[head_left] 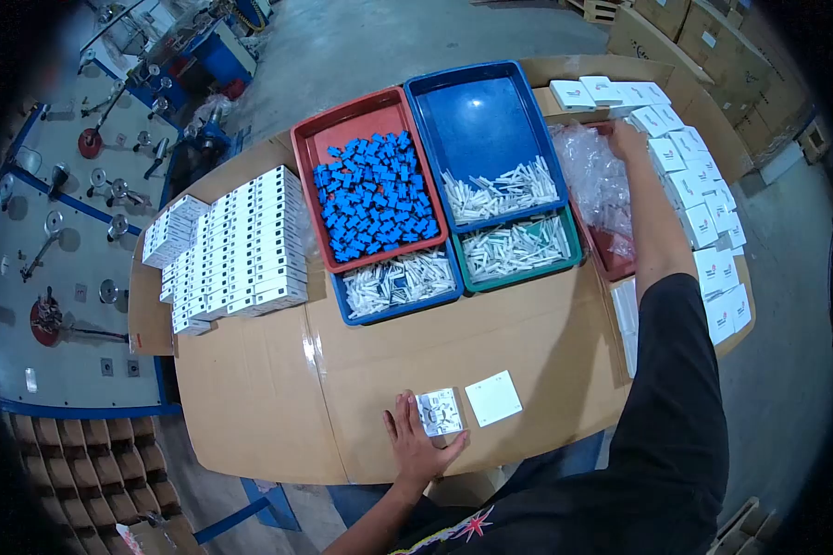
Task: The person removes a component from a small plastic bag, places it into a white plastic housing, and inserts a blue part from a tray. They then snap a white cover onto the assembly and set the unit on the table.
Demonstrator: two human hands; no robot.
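Note:
My left hand (pixel 419 444) is at the front of the cardboard-covered table, its fingers spread around a small open white box (pixel 439 413) filled with small white parts. Just right of that box lies a flat white square plate (pixel 493 399). My right arm reaches far out to the back right, where my right hand (pixel 627 141) is at the top end of a red tray (pixel 617 266) holding clear plastic bags (pixel 590 171). The fingertips of that hand are hidden, so what they touch does not show.
A red tray (pixel 303 153) holds blue parts. Blue (pixel 477 102) and green (pixel 574 254) trays, and another blue tray (pixel 350 314), hold white pieces. White boxes (pixel 250 242) are stacked at left; white square packs (pixel 685 190) line the right edge.

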